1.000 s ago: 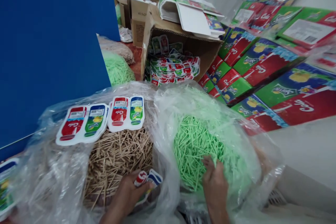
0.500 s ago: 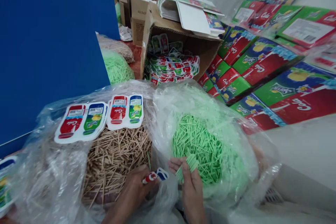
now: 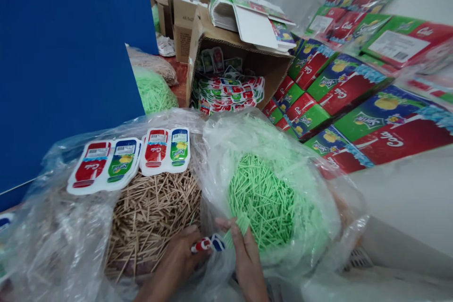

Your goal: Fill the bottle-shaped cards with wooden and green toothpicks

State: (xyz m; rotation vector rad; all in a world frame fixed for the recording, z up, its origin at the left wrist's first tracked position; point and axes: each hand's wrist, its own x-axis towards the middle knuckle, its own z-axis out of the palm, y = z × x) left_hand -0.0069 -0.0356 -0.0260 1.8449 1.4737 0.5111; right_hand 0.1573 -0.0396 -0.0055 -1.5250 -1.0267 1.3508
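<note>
My left hand (image 3: 179, 252) grips a small printed Cola and Sprite packet (image 3: 203, 245), seen edge-on with its end bulging towards the right. Between the fingers and thumb of my right hand (image 3: 246, 252) is a flat bunch of green sticks (image 3: 242, 224), its lower end close beside the packet. Whether the sticks have entered the packet I cannot tell. Loose green sticks (image 3: 264, 193) fill a clear plastic bag behind my right hand. Brown sticks (image 3: 155, 210) lie in another bag by my left hand, with flat packets (image 3: 106, 165) along its far side.
Behind the bags, a cardboard box (image 3: 283, 68) on its side holds many printed packets (image 3: 230, 92). White folded cartons (image 3: 253, 21) rest on top of it. Plastic-wrapped Cola and Sprite boxes (image 3: 348, 80) are stacked at the right. A blue panel (image 3: 71, 47) stands at the left.
My right hand has brought the green sticks left and slightly down, nearer the packet. My left hand still holds the packet in nearly the same place. The view has shifted slightly.
</note>
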